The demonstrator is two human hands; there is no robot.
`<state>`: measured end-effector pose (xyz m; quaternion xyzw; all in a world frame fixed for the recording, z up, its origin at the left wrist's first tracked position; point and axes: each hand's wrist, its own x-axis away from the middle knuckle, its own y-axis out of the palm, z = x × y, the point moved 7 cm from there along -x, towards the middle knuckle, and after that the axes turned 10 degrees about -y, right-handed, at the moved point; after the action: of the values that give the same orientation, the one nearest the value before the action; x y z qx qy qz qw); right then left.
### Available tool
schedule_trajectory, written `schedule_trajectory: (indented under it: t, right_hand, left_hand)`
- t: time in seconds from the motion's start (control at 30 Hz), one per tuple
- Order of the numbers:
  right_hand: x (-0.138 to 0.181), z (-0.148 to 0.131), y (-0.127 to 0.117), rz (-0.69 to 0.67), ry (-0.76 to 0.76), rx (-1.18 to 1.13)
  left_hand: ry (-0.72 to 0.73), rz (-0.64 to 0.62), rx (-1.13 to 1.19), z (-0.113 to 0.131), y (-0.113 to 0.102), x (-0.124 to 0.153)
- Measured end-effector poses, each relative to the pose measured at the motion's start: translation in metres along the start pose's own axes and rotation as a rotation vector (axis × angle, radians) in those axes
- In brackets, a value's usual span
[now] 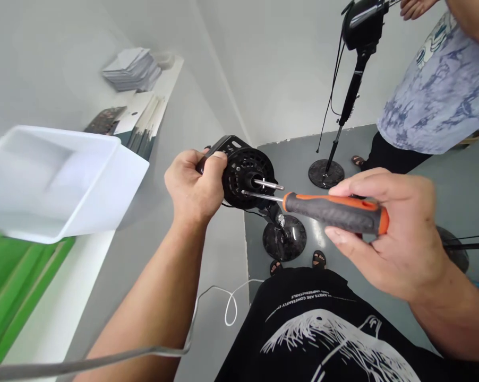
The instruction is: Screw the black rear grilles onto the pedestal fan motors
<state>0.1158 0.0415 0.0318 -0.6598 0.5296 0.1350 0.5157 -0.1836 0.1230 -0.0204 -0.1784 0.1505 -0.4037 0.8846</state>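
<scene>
My left hand [194, 185] is closed around the back of a black fan motor housing [245, 172], holding it up in front of me. A metal shaft sticks out of the housing's front. My right hand [386, 233] grips an orange and grey screwdriver [335, 212] by its handle. The screwdriver's metal tip touches the front of the motor housing just below the shaft. Under the housing stands a round black base [284, 239] on the grey floor.
A white plastic bin [60, 180] stands at the left on a white table. Stacks of cards or papers [131, 69] lie farther back. Another person in a patterned shirt [438, 90] stands at the right by a second fan stand [327, 172]. A white cable [227, 302] hangs near my shirt.
</scene>
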Motion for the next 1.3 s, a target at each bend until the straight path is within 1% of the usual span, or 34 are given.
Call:
schedule_trajectory:
  t: [0.07,0.13,0.2,0.27,0.3,0.37,0.43,0.53,0.57,0.6,0.67,0.73,0.87,0.93,1.0,1.03,1.07,1.13,1.2,1.27,1.3]
  right_hand:
    - [0.003,0.007,-0.005,0.054,0.071,0.128]
    - [0.007,0.010,-0.004,0.044,0.147,0.144]
    - [0.010,0.005,0.002,-0.011,0.134,0.041]
    - [0.011,-0.002,0.006,-0.018,0.087,-0.009]
    - [0.011,-0.004,0.004,0.006,0.070,0.023]
    - [0.010,-0.004,0.000,0.059,0.084,0.141]
    - [0.009,-0.002,0.001,0.031,0.118,0.151]
    - [0.006,-0.005,0.008,-0.068,0.066,0.038]
    - [0.005,-0.006,0.007,-0.073,0.046,0.031]
    - [0.004,-0.006,0.005,-0.051,0.037,0.055]
    - [0.003,-0.002,0.000,-0.006,0.070,0.136]
    - [0.001,0.003,-0.002,-0.006,0.095,0.161]
    - [-0.005,-0.002,0.004,-0.077,-0.047,0.094]
    - [-0.004,0.001,0.002,-0.051,-0.016,0.132]
    - [-0.001,0.008,0.000,-0.027,0.084,0.143]
    - [0.001,0.009,0.001,-0.032,0.118,0.108]
    - [0.003,0.009,0.003,-0.036,0.119,0.048]
    - [0.002,0.003,0.007,-0.069,0.071,-0.047]
    - [0.000,0.000,0.005,-0.029,0.047,0.002]
    - [-0.002,0.003,0.000,0.022,0.092,0.108]
    - [-0.002,0.006,-0.002,0.030,0.123,0.125]
  left_hand:
    - [-0.004,0.007,0.000,0.002,0.001,0.000]
    - [-0.004,0.008,-0.020,0.005,0.001,0.001]
    - [0.007,0.000,-0.047,0.006,0.002,0.001]
    - [0.021,-0.010,-0.063,0.007,0.004,0.000]
    - [0.026,-0.014,-0.066,0.008,0.004,0.000]
    - [0.027,-0.016,-0.072,0.008,0.005,0.000]
    - [0.022,-0.017,-0.088,0.008,0.006,0.000]
    - [0.014,-0.025,-0.107,0.010,0.006,0.002]
    - [0.012,-0.023,-0.109,0.010,0.006,0.002]
    - [0.010,-0.025,-0.112,0.011,0.006,0.003]
    - [-0.001,-0.024,-0.124,0.011,0.006,0.004]
    - [-0.011,-0.025,-0.130,0.011,0.006,0.004]
    - [-0.009,-0.015,-0.127,0.012,0.006,0.004]
    - [-0.017,-0.008,-0.138,0.011,0.006,0.003]
    - [-0.022,-0.003,-0.144,0.009,0.005,0.002]
    - [-0.020,-0.005,-0.141,0.009,0.005,0.002]
    - [-0.017,-0.005,-0.136,0.009,0.006,0.002]
    - [-0.013,-0.005,-0.127,0.009,0.006,0.002]
    - [-0.019,-0.008,-0.133,0.009,0.006,0.003]
    - [-0.030,-0.013,-0.144,0.009,0.007,0.003]
    - [-0.033,-0.018,-0.148,0.009,0.008,0.004]
